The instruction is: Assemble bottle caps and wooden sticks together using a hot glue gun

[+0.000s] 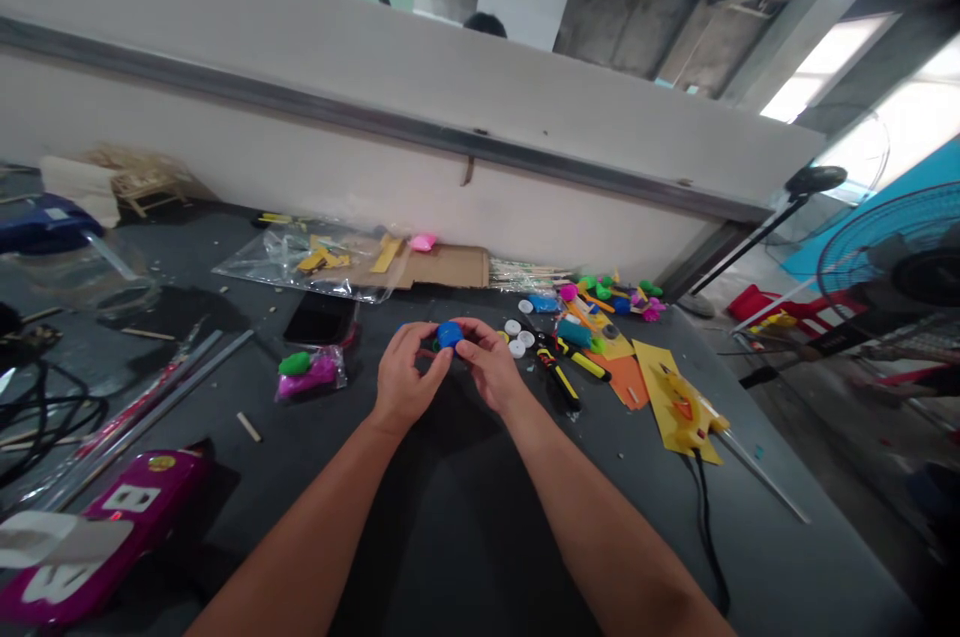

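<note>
A small rounded blue lump (449, 334), which looks like modelling clay, is held between both hands above the dark table. My left hand (405, 372) pinches it from the left with thumb and fingers. My right hand (489, 363) grips it from the right, the thumb resting on its near side. A bit of green shows beside the lump, mostly hidden by the left fingers. Just right of my right hand lie several white round discs (517, 348) and yellow-and-black handled pliers (557, 375).
A yellow glue gun (686, 414) with a black cord lies on yellow sheets at right. At left are a green and magenta clay packet (309, 372), a phone (321, 320) and a magenta power strip (112, 532). Cardboard (450, 267) lies along the white partition.
</note>
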Demonstrator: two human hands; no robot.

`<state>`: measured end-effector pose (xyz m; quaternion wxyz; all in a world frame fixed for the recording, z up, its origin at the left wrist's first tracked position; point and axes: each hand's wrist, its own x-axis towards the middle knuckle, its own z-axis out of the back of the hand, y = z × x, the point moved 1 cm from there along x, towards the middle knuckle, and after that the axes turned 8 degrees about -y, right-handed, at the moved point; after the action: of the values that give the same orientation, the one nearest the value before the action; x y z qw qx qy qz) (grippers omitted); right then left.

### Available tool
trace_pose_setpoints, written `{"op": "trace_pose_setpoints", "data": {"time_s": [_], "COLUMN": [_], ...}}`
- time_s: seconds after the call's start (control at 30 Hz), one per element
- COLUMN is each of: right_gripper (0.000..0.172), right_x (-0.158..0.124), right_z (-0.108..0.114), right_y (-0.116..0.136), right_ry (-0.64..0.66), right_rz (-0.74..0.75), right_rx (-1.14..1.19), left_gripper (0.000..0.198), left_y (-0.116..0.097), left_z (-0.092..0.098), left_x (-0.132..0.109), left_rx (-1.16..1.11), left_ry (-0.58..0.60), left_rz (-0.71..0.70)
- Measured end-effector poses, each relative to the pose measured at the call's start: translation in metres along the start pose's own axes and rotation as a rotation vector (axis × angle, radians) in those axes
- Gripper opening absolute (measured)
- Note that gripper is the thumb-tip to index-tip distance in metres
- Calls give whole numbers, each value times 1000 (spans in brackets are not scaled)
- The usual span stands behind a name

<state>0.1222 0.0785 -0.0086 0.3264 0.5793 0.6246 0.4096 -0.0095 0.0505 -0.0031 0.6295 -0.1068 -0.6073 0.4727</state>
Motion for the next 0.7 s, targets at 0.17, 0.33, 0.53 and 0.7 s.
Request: {"op": "trace_pose_setpoints", "data": {"time_s": [0.17, 0.33, 0.53, 0.7], "right_gripper": [33, 32, 35, 32], "right_x": [1, 2, 0, -1], "right_z": [4, 5, -1, -2], "right_y": [-1, -4, -4, -4], "right_ry": [19, 18, -8, -34], "right_rz": [9, -2, -40, -67], "right_rx": [-40, -3, 69, 118], "left_gripper": [23, 22, 25, 28], "left_y": [1, 1, 3, 2], "left_z": [2, 2, -1, -2], "left_x": [1, 2, 0, 0], "left_rx": [76, 121, 63, -11], "left_ry": [30, 26, 9, 5], "left_rz": [-78, -119, -47, 1]}}
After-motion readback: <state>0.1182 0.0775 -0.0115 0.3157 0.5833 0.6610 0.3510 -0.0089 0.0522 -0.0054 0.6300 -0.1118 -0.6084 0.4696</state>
